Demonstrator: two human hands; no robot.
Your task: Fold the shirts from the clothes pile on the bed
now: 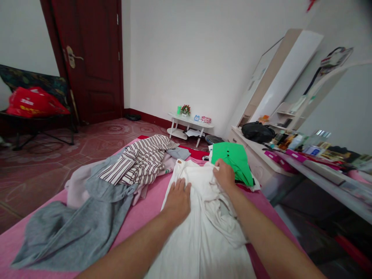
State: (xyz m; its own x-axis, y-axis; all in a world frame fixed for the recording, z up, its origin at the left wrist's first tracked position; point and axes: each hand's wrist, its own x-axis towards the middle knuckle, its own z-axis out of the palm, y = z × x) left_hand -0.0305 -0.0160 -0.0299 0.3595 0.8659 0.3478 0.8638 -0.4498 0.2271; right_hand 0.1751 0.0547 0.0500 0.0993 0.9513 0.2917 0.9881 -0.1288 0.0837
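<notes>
A long white garment lies stretched over the pink bed cover, partly bunched along its right side; its exact kind is hard to tell. My left hand rests flat on its upper left part, fingers extended. With fingers closed, my right hand grips the garment's upper right edge. Just beyond that hand sits a folded green shirt with dark buttons. Left of the white garment is a loose heap, with a striped shirt on top and a grey garment spread toward me.
Pink bedding lies under the clothes. A dressing table crowded with bottles and a black bag runs along the right. Against the far wall stands a small white table. At left, a folding chair holds a red bag.
</notes>
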